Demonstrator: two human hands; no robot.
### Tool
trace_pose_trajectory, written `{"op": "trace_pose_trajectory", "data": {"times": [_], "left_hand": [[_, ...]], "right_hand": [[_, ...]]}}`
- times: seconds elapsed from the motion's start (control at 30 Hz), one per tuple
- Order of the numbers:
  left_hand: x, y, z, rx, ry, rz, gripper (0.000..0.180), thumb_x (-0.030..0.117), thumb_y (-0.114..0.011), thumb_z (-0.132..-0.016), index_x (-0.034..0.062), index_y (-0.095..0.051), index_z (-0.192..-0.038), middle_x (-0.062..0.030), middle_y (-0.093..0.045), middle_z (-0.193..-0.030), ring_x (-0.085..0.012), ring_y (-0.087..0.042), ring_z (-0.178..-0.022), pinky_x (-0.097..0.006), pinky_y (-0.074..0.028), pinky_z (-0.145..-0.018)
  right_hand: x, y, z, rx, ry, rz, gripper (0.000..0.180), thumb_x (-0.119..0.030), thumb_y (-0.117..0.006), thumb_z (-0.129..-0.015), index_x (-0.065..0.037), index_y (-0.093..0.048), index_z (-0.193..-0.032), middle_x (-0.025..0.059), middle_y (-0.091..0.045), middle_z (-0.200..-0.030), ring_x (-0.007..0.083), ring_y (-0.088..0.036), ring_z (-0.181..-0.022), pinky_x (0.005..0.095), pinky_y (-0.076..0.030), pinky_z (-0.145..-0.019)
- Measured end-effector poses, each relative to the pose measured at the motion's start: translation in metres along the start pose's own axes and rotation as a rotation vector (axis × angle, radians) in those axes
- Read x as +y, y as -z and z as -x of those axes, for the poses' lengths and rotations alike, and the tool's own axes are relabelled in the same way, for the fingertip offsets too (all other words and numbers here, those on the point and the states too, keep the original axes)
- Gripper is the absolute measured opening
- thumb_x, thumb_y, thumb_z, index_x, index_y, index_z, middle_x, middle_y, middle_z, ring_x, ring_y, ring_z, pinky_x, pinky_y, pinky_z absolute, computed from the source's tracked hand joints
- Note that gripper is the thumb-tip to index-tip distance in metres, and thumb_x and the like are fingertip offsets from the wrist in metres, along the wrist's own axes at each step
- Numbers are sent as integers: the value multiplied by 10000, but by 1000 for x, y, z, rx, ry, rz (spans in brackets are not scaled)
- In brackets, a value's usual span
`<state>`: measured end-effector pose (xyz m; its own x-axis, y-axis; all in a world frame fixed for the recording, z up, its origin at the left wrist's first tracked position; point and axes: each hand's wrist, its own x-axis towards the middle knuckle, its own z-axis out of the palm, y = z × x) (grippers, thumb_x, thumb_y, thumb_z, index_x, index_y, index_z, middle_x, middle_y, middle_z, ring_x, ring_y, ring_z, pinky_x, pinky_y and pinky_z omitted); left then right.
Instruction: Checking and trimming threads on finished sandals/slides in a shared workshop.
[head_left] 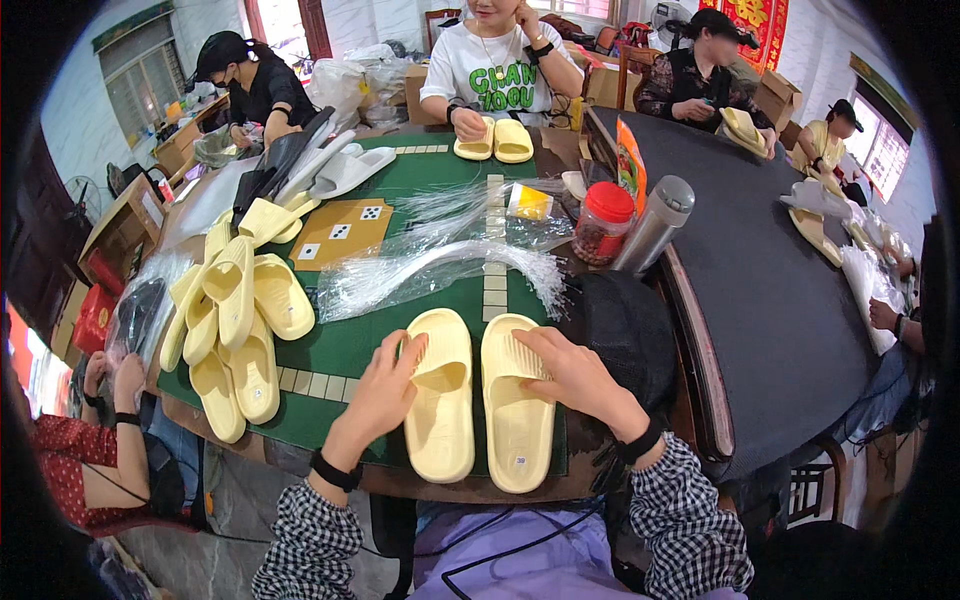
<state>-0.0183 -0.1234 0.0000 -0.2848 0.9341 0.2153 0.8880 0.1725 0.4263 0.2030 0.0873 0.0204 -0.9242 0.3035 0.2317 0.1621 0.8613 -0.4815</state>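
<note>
Two pale yellow slide slippers lie side by side at the table's near edge, toes pointing away from me. My left hand (385,382) grips the left slipper (440,430) at the outer side of its ribbed strap, fingertips on top. On the right slipper (515,440), my right hand (585,378) holds the strap the same way, fingers on the ribs and thumb near the strap's back edge. A small white sticker shows on the right slipper's heel. Both hands wear black wristbands below checked sleeves.
A heap of yellow slippers (235,300) lies left. Beyond my hands are a bundle of clear plastic ties (430,270), a red-lidded jar (604,222) and a steel flask (656,222). A co-worker's hand (468,124) touches another pair (512,142). A dark table (770,260) adjoins on the right.
</note>
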Motion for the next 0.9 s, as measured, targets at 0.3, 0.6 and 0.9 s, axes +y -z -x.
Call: {"op": "trace_pose_trajectory", "data": {"times": [0.3,0.6,0.9], "left_hand": [[16,-5,5,-11,18,-15,693,-34,-526,-796,80,-352,-1457,-233,-330,-1409,-438,-386,-1294,-477,-389,-1059],[25,15,9,-122,24,-7,638,122,-636,-861,101,-396,-1452,-202,-325,-1478,-396,-400,-1290,-455,-394,-1047],[131,46,1,10,-133,1033,414,20,-645,-896,-1,-545,-1297,-75,-597,-1132,-69,-556,-764,-222,-463,-648]], "right_hand": [[5,-10,-3,-23,-44,-42,623,-218,-736,-793,-61,-491,-1344,176,-503,-1325,361,-636,-1026,436,-527,-848],[-14,78,1,156,-92,-707,425,-39,-479,-964,-7,-490,-1387,104,-512,-1175,126,-528,-869,246,-465,-761],[-109,97,6,174,270,-743,317,-60,-451,-985,11,-611,-1249,119,-577,-1117,153,-610,-874,286,-486,-822]]}}
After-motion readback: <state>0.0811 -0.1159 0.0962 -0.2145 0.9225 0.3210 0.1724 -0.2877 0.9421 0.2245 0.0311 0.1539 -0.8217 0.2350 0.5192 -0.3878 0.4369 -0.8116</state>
